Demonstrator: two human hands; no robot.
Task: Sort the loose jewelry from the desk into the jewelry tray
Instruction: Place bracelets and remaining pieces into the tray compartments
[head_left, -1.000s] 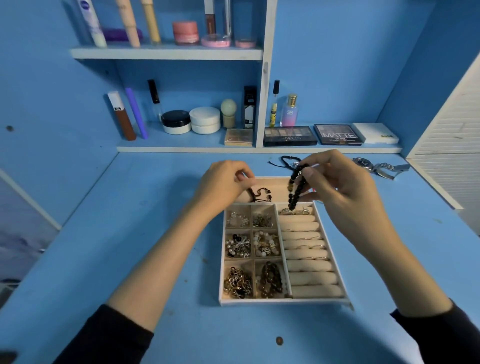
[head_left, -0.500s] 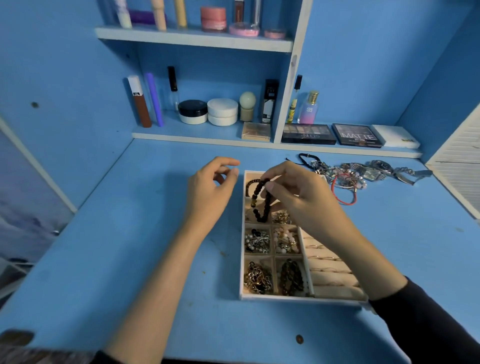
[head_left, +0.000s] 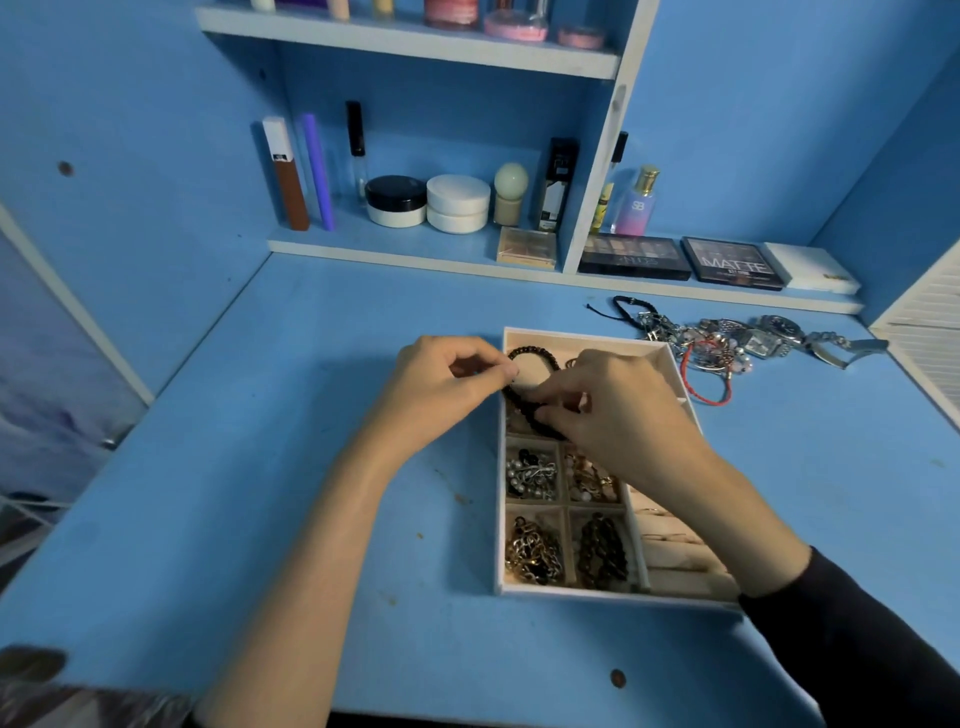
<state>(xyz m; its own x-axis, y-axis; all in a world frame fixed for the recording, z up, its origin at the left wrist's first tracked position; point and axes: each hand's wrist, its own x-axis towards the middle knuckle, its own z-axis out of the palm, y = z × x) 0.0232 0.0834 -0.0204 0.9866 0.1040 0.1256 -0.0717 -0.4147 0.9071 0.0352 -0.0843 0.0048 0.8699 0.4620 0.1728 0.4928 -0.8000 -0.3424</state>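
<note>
Writing first: eyeshadow palette (head_left: 732, 262) on the low shelf reads "MATTE". The palette beside it (head_left: 631, 254) seems to read "NUDES", blurry. Pink-purple perfume bottle (head_left: 638, 205) is marked "SB". Other labels too small to read.

Both forearms reach in from the near edge of the blue desk (head_left: 260, 467) and meet over the far end of the jewelry tray (head_left: 576, 591). Left hand (head_left: 441, 384) is knuckles-up, thumb and forefinger pinching the black beaded bracelet (head_left: 532, 353) at the tray's far-left corner. Right hand (head_left: 613, 415) is palm-down, fingers (head_left: 545, 413) curled onto the bracelet's nearer part. The bracelet sits over the far wide compartment; can't tell if it's lying on the bottom. Loose jewelry pile (head_left: 722, 338) lies on the desk just right of the tray, with a red cord bracelet (head_left: 709, 399) and a wristwatch (head_left: 779, 328).
</note>
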